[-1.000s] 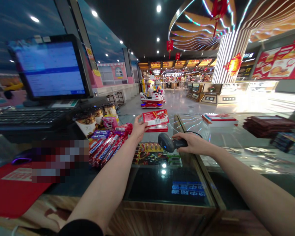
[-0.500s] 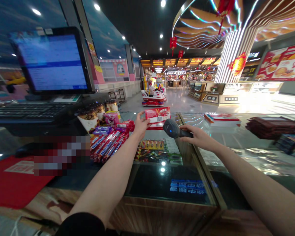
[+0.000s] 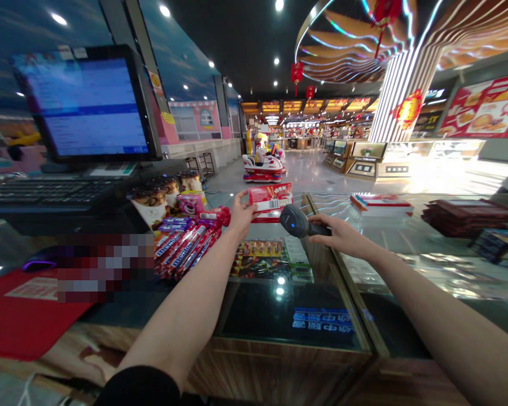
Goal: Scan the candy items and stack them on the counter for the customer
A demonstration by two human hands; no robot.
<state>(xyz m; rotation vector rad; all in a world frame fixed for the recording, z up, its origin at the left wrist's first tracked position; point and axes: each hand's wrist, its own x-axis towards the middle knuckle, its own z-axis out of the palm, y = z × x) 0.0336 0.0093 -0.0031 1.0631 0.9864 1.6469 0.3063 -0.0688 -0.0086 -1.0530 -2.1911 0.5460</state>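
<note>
My left hand (image 3: pixel 241 213) grips the left end of a red and white snack box (image 3: pixel 271 194), holding it just above the glass counter with its barcode side toward me. Below its lower edge shows more red packaging, perhaps a reflection; I cannot tell. The fingers of my right hand (image 3: pixel 331 232) are wrapped round the handle of a dark barcode scanner (image 3: pixel 295 221). The scanner's head, with a small blue light, is close to the right of the box. Several red Mentos rolls (image 3: pixel 186 251) lie on the counter, left of my left forearm.
A monitor (image 3: pixel 88 107) and a keyboard (image 3: pixel 59 194) stand at the left. Cups (image 3: pixel 150 203) and a pink packet (image 3: pixel 190 204) are behind the candy. To the right lie a red-white box (image 3: pixel 381 205) and a stack of brown packs (image 3: pixel 461 219) on the glass.
Both hands, the box and the scanner keep nearly the same positions. The view has shifted slightly. A purple light now shows on the mouse, and a pale shape appears at the far right edge.
</note>
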